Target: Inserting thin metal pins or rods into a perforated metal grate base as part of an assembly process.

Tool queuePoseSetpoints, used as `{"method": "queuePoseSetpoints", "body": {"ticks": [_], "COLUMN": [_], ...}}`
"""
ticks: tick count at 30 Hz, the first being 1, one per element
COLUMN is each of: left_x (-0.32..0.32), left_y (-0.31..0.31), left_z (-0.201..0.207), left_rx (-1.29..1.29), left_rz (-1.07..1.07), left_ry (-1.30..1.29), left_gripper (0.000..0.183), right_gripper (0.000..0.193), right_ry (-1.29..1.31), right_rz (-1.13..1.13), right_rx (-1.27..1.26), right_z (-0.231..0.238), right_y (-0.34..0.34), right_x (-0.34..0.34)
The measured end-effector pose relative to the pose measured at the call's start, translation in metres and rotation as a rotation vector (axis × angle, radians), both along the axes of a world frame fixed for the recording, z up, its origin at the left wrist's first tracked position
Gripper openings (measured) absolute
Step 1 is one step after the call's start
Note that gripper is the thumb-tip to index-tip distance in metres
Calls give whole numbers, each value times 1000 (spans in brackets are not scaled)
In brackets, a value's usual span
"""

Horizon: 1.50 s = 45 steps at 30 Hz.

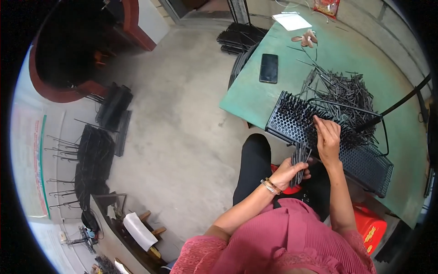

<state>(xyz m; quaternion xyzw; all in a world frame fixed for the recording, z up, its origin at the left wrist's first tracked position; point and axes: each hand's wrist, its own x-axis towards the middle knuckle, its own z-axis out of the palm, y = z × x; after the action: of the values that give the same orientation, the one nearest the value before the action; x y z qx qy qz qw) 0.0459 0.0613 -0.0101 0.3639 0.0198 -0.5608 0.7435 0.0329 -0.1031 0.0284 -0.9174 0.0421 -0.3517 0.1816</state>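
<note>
My left hand [288, 173] is wrapped round a bundle of thin dark rods [299, 160], held upright just off the table's near edge. Above a black perforated rack [287, 127], my right hand [327, 136] has its fingers pinched together, pointing down at the holes; what sits between the fingertips is too small to make out. Many short dark rods [296, 108] stand in the rack's far rows, while holes nearer me show bare. Behind the rack lies a loose heap of similar rods [349, 93].
On the green table [246, 91] are a phone [268, 68], white paper [292, 21] and a brown flower-shaped piece [305, 39]. A black bar [397, 106] slants in from the right. Dark racks [95, 153] with hooks stand along the left wall. A red box [368, 227] sits under the table.
</note>
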Motion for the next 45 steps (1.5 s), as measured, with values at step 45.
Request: {"method": "queuePoseSetpoints", "body": {"ticks": [45], "left_x": [-18], "left_y": [-9], "left_z": [9], "left_rx": [-8], "left_rz": [-1], "left_ry": [-40], "left_gripper": [25], "right_gripper": [20], "right_ry": [386], "right_rz": [83], "right_rx": [1312], "right_z": [13], "right_y": [2], "right_x": [-69]}}
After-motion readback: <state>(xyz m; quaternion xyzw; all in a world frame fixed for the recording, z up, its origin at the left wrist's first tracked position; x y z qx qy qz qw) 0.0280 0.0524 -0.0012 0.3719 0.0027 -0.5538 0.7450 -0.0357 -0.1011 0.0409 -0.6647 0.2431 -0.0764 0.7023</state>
